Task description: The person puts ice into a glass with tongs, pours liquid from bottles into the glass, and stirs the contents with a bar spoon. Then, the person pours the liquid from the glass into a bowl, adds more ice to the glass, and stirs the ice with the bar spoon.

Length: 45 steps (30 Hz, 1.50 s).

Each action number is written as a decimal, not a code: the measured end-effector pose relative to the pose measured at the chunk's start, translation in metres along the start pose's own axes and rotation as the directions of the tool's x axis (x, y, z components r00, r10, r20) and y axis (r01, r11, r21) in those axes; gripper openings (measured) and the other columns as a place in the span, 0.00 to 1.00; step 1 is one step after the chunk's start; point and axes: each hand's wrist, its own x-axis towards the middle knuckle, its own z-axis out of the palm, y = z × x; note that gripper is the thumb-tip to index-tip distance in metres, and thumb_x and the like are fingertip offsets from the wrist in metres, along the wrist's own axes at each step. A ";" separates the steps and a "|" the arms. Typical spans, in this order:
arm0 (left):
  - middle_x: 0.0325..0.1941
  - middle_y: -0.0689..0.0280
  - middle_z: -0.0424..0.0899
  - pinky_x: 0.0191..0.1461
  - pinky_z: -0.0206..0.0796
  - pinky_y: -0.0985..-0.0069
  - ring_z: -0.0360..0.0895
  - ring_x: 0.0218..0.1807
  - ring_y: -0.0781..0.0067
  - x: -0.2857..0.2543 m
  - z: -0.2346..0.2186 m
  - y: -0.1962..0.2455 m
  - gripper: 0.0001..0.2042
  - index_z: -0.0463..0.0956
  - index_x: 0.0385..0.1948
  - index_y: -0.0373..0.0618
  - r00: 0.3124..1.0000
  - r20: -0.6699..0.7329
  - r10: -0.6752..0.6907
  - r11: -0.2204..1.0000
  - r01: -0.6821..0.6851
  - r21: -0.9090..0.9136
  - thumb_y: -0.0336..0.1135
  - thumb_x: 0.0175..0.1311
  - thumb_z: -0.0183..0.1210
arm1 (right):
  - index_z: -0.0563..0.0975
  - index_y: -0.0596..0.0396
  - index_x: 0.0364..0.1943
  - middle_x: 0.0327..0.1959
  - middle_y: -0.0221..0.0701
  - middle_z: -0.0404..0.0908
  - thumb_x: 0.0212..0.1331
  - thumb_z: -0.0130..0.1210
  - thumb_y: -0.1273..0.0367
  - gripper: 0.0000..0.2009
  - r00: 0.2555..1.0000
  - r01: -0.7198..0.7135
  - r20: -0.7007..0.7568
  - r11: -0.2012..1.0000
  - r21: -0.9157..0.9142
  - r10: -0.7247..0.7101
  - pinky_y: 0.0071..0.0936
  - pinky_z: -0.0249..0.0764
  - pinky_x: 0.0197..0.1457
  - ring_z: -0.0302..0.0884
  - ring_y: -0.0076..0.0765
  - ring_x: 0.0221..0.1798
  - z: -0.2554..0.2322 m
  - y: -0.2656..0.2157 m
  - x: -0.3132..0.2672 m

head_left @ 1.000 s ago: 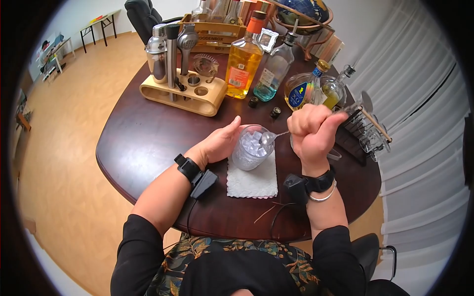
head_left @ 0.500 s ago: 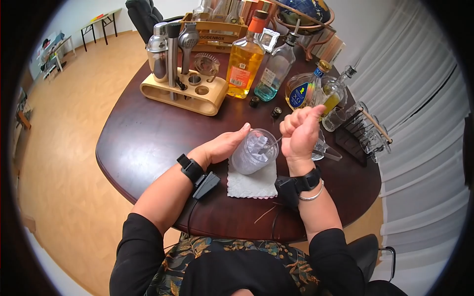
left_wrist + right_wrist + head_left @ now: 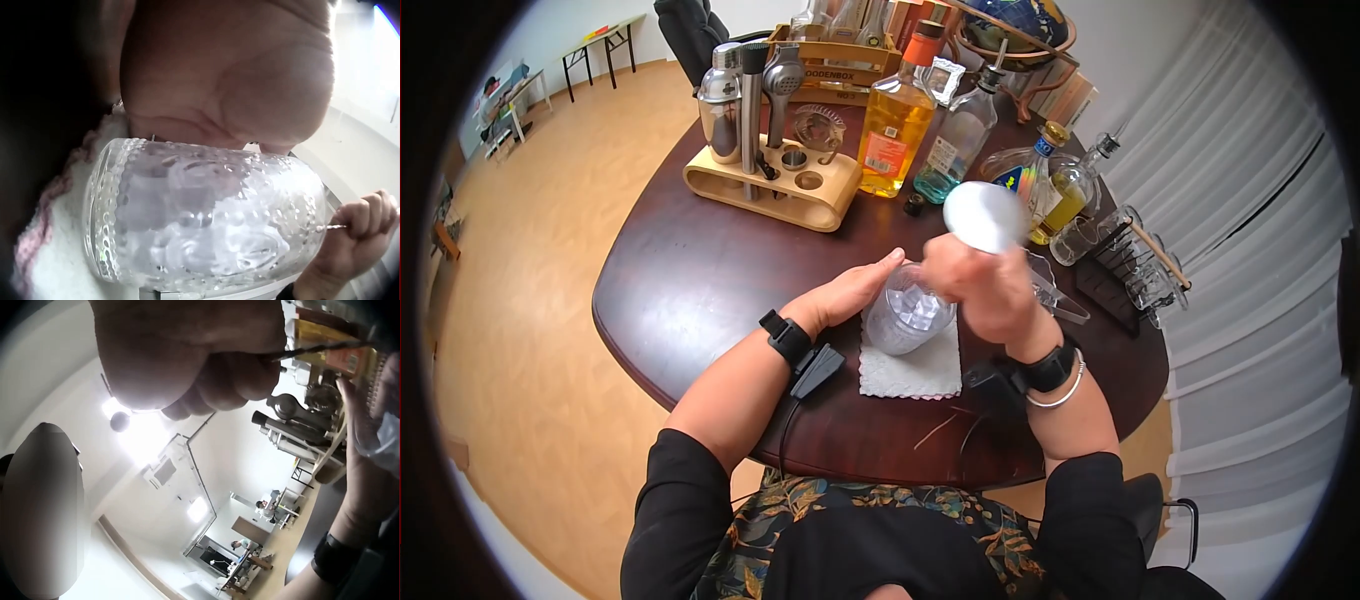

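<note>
A clear embossed mixing glass (image 3: 890, 328) with ice cubes stands on a white cloth (image 3: 910, 378). My left hand (image 3: 847, 297) holds the glass from its left side, thumb up along the wall, other fingers hidden behind it. Over the rim's right side, my right hand (image 3: 983, 290) grips a bar spoon whose twisted shaft (image 3: 336, 227) shows between fist and glass in the left wrist view. The bar spoon's broad shiny round end (image 3: 987, 217) is a blur above the fist. Its other end is hidden in the glass.
Behind are an amber bottle (image 3: 895, 125), a clear bottle (image 3: 958, 145) and a squat brandy bottle (image 3: 1045, 165). A wooden bar-tool stand (image 3: 825, 205) is back left. Clear tongs (image 3: 1060, 300) lie right, near a glass rack (image 3: 1115, 285). A bottle cap (image 3: 914, 205) sits before the bottles.
The bar spoon's round end has swung from the far right to above my fist, and its bowl has gone from view at the rim. My right hand has moved left; my left hand stays at the glass.
</note>
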 end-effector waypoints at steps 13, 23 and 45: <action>0.60 0.61 0.75 0.69 0.55 0.75 0.69 0.61 0.73 -0.004 0.005 0.002 0.34 0.70 0.58 0.34 0.997 0.080 -0.009 0.998 0.004 0.064 0.59 0.74 0.32 | 0.56 0.48 0.17 0.15 0.19 0.51 0.69 0.36 0.45 0.27 0.769 0.009 -0.620 0.966 0.259 0.159 0.19 0.46 0.18 0.47 0.16 0.15 0.014 0.024 -0.014; 0.58 0.62 0.76 0.67 0.57 0.75 0.70 0.59 0.74 -0.010 0.008 0.001 0.32 0.71 0.57 0.35 0.998 -0.063 0.008 0.993 -0.001 0.116 0.58 0.74 0.33 | 0.67 0.54 0.20 0.18 0.20 0.63 0.72 0.39 0.52 0.25 0.997 -0.077 0.007 0.988 0.132 0.077 0.19 0.55 0.25 0.56 0.16 0.23 0.001 0.008 -0.002; 0.58 0.62 0.76 0.65 0.59 0.75 0.72 0.57 0.74 -0.001 0.006 -0.012 0.29 0.70 0.57 0.34 0.997 0.073 0.020 0.999 -0.018 -0.033 0.55 0.74 0.38 | 0.60 0.50 0.18 0.17 0.21 0.56 0.68 0.38 0.44 0.28 0.815 -0.043 -0.556 0.973 0.226 0.165 0.19 0.52 0.21 0.54 0.18 0.18 0.026 0.041 -0.036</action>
